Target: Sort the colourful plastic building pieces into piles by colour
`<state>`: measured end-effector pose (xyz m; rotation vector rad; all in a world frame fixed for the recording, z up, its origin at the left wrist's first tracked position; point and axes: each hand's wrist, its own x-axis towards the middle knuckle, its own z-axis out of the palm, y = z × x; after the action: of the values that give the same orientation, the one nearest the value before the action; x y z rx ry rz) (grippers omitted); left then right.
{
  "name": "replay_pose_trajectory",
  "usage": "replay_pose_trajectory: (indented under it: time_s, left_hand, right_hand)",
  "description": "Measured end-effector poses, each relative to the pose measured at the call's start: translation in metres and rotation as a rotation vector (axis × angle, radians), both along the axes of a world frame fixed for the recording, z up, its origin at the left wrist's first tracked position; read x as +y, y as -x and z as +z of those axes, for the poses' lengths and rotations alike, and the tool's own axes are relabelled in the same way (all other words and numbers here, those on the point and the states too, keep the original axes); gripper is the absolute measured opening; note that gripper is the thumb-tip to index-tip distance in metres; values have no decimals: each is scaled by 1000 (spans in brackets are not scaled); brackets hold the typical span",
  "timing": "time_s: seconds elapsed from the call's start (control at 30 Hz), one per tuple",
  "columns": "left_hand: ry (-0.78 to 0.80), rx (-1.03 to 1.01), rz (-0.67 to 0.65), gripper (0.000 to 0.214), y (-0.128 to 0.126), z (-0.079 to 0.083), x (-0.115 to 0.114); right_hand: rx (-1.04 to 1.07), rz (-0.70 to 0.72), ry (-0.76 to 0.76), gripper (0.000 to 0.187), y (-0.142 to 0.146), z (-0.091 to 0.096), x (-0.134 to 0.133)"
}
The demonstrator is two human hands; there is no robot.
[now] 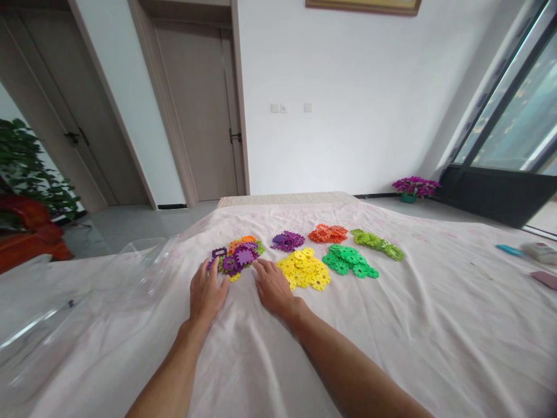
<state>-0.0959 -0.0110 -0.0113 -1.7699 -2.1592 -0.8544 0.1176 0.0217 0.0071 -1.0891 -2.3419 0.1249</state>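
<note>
Both my hands lie on a pale pink sheet (391,325) beside a mixed pile of plastic snowflake pieces (237,255), mostly purple with orange, green and yellow. My left hand (206,293) rests flat, fingers stretched out, its tips touching the pile's left edge. My right hand (272,287) lies flat too, fingers reaching the pile's right edge. Neither holds a piece. Sorted heaps lie to the right: yellow (304,269), purple (287,240), orange (328,233), dark green (349,260), light green (378,243).
A clear plastic bag (87,290) lies crumpled at the left of the sheet. Small items, a blue one (511,250) and a pink one (543,279), sit at the far right. Doors, a plant (26,168) and a window surround the bed.
</note>
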Motion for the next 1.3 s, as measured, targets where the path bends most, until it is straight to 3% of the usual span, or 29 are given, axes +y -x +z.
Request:
replay_pose_trajectory:
  time_s: [0.17,0.3,0.57,0.77,0.93,1.1,1.3]
  left_hand:
    - [104,-1,-98,55,-5,0,9]
    - [92,-79,-197,48,-3,0,9]
    - [-93,-550,-110,42,20,-13,20]
    - [-93,-568,-63,34,21,-9,21]
    - [-86,-598,-36,34,18,-4,19]
    - [-73,-607,-22,35,18,-4,20]
    - [-66,-567,-31,33,19,-4,20]
  right_hand:
    - [-67,-34,-19,55,5,-2,1]
    - [-105,-86,-94,51,13,-4,14]
    - [-184,-53,-149,41,29,5,45]
    - [-198,-86,-102,24,27,15,47]
    - [4,-203,-30,29,14,22,55]
    - [262,-375,100,33,-14,29,82]
    - [402,-573,179,45,-48,23,110]
